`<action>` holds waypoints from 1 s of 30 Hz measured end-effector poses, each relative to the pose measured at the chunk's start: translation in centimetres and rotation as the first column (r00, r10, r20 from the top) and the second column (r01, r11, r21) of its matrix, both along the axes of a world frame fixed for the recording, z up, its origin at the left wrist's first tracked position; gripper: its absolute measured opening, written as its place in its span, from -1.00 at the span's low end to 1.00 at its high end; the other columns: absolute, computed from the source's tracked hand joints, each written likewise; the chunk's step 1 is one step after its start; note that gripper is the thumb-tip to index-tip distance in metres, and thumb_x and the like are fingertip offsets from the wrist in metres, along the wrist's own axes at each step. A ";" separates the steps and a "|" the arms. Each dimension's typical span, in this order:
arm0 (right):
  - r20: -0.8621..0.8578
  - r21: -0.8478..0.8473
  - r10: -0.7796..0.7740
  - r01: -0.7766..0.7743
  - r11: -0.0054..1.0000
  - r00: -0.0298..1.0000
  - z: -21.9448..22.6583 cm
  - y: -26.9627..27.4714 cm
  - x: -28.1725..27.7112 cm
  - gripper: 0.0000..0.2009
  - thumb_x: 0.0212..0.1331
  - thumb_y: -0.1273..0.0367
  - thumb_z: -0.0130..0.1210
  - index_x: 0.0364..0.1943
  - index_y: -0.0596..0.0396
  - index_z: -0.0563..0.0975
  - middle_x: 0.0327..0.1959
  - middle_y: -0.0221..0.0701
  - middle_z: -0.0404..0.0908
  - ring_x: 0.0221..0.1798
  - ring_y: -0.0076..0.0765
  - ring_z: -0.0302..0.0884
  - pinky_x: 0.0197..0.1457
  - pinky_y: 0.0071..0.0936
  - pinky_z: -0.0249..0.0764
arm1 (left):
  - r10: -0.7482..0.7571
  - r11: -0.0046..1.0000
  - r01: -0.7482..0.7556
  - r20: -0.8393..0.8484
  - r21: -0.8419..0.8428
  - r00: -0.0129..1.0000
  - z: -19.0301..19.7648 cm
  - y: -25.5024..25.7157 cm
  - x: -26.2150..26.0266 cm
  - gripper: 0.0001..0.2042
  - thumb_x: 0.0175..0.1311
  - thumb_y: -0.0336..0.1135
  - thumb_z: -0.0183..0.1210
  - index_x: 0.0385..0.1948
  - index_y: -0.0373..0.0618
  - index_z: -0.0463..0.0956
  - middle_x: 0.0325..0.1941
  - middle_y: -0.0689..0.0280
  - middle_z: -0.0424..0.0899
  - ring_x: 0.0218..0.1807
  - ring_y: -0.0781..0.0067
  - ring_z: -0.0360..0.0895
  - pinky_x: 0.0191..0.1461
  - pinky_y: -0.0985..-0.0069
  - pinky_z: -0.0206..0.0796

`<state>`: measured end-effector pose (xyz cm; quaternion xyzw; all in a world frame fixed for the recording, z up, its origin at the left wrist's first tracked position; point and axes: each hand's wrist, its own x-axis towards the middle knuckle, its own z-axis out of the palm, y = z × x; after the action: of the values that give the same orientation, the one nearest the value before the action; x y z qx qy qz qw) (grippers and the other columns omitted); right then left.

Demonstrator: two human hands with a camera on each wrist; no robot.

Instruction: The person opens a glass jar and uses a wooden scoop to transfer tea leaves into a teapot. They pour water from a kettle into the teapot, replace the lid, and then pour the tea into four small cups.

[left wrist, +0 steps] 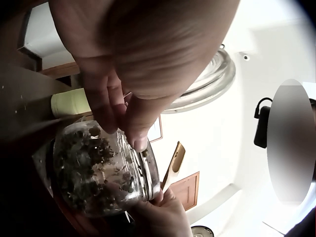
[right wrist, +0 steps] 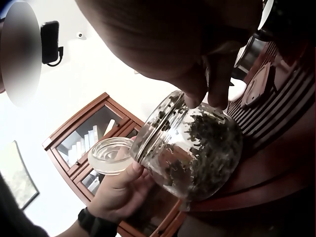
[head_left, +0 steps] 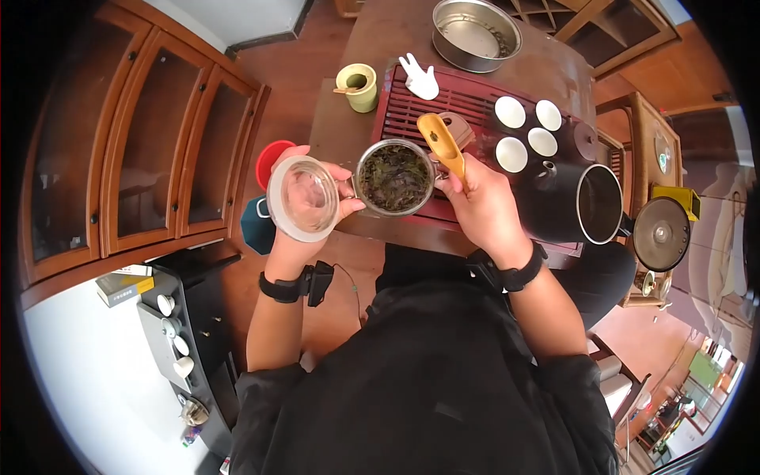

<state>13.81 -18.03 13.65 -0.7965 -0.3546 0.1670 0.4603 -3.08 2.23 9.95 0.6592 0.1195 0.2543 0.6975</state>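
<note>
A glass jar (head_left: 396,210) of dark dried tea leaves (head_left: 393,176) is held between both hands, its open mouth facing the head camera. My left hand (head_left: 294,250) pinches the jar's left side near the rim with thumb and fingers. The round glass lid (head_left: 305,198) is over that hand's palm, hiding part of it in the head view. On the other side, my right hand (head_left: 489,204) grips the jar's rim. The same hand holds a bamboo tea scoop (head_left: 442,141), its trough pointing up and away. In the right wrist view, leaves press against the jar wall (right wrist: 212,143).
Beyond the jar is a slatted red tea tray (head_left: 455,83) with several white cups (head_left: 511,154), a white hand figurine (head_left: 419,79) and a large dark pot (head_left: 554,202). A yellow-green cup (head_left: 358,91) and a metal basin (head_left: 475,36) stand on the table.
</note>
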 end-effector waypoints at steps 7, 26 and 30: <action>0.047 0.021 0.025 -0.026 0.999 0.999 -0.1 -0.1 0.3 -0.63 0.15 0.60 0.27 0.07 0.11 0.57 -0.42 -0.35 0.38 -0.36 -0.26 0.49 -0.17 -0.37 0.51 | -0.075 0.986 0.092 -0.127 0.140 0.989 2.5 0.9 -0.2 0.38 -0.27 -0.31 0.69 0.58 0.02 -0.29 0.27 0.16 0.46 0.09 0.32 0.58 0.19 0.33 0.51; -0.301 0.080 -0.018 0.045 0.996 0.953 1.0 -1.2 0.5 -0.55 0.21 0.66 0.19 0.22 0.16 0.50 -0.38 -0.45 0.41 0.06 -0.33 0.74 0.03 -0.42 0.59 | -0.112 0.568 0.445 -0.471 0.692 0.875 8.7 -1.4 5.2 0.12 -0.22 -0.08 0.63 0.49 -0.12 0.15 0.44 0.07 0.34 0.42 -0.03 0.36 0.43 0.20 0.30; -0.359 0.150 -0.029 0.089 0.985 0.933 -0.4 -1.4 0.4 -0.56 0.24 0.66 0.16 0.23 0.17 0.49 -0.35 -0.44 0.48 0.06 -0.33 0.74 0.07 -0.42 0.59 | -0.090 0.560 0.428 -0.461 0.709 0.883 7.7 -1.8 5.5 -0.03 0.03 0.00 0.51 0.49 -0.16 0.19 0.43 0.05 0.35 0.39 -0.01 0.41 0.42 0.25 0.32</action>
<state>14.18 -19.46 13.24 -0.7229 -0.2539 0.2645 0.5856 2.47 0.48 17.61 0.9448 0.0237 0.0424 0.3241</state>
